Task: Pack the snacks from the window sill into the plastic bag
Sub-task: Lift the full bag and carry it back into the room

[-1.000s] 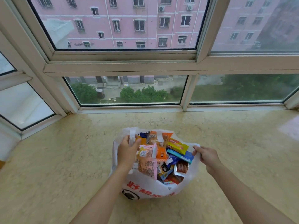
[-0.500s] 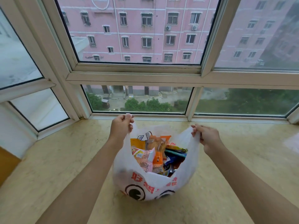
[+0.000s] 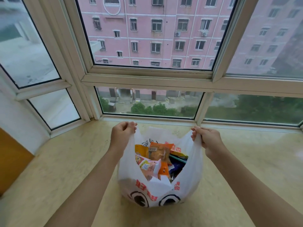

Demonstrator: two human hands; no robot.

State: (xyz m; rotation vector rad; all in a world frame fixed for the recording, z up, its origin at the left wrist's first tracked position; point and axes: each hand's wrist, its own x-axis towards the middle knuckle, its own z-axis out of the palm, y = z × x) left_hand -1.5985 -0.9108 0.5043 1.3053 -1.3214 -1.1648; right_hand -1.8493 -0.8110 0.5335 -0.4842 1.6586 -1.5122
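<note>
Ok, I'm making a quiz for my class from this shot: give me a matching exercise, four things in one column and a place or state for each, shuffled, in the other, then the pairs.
Things
1. left hand
2. right hand
3. snack packets
4. plastic bag

Place or state
A. piled inside the bag
B. pinching the bag's right handle
C. standing on the window sill, mouth held open
D. pinching the bag's left handle

Pairs: 1-D, 2-B, 3-A, 4-C
</note>
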